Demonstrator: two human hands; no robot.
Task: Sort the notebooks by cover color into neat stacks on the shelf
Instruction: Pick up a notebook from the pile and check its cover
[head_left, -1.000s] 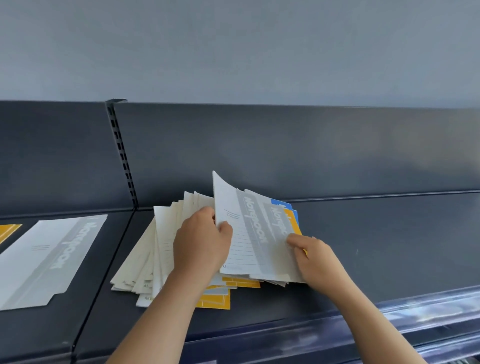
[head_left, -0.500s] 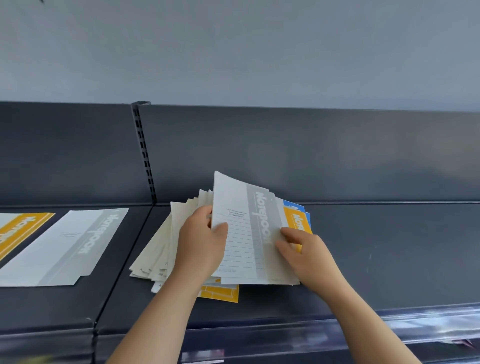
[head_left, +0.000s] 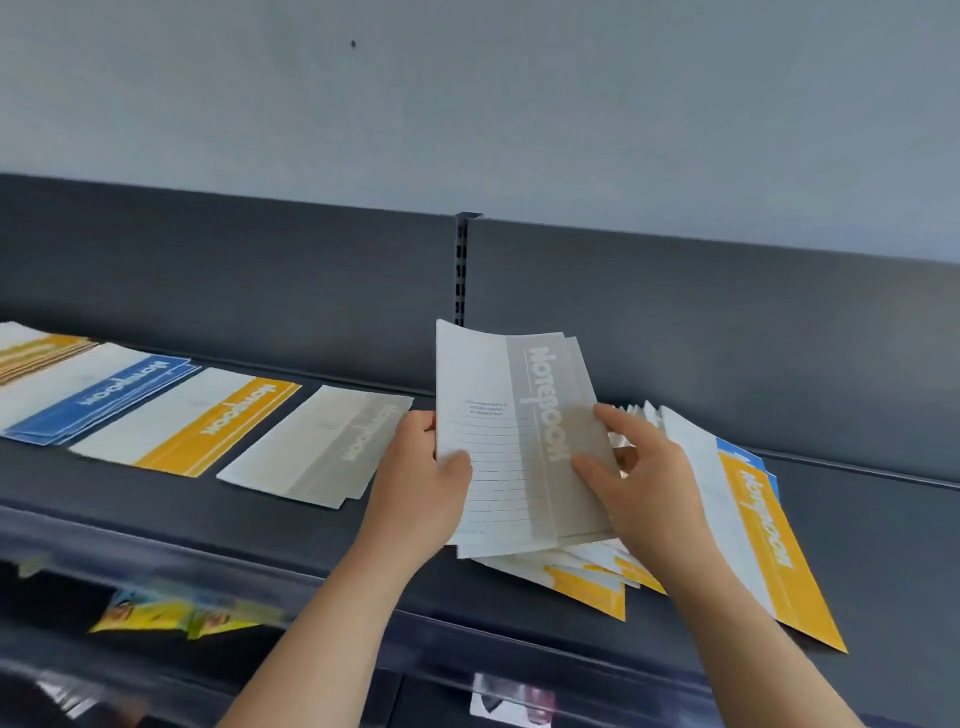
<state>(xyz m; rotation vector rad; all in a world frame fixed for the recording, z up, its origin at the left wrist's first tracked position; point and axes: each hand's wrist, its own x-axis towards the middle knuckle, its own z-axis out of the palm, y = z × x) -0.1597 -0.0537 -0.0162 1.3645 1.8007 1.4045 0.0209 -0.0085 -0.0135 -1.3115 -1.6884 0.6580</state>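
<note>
A grey-striped notebook bundle (head_left: 514, 431) is lifted off the shelf, tilted up. My left hand (head_left: 421, 483) grips its left edge, thumb on the cover. My right hand (head_left: 634, 478) holds its right side, fingers over the grey stripe. Under and right of it lies the unsorted pile (head_left: 587, 566), with a yellow notebook (head_left: 774, 540) and a blue corner on top. To the left on the shelf lie sorted stacks: grey (head_left: 322, 447), yellow (head_left: 192, 421), blue (head_left: 98, 400), and another yellow one (head_left: 36, 348) at the far left.
The dark shelf (head_left: 878, 551) has a back panel and a slotted upright (head_left: 460, 270) behind the notebook. A clear price rail (head_left: 156, 540) runs along the front edge. Colourful packets (head_left: 182, 616) hang on the level below.
The grey notebooks have come up off the pile and moved left. My view has swung left, bringing the sorted blue and yellow stacks into sight.
</note>
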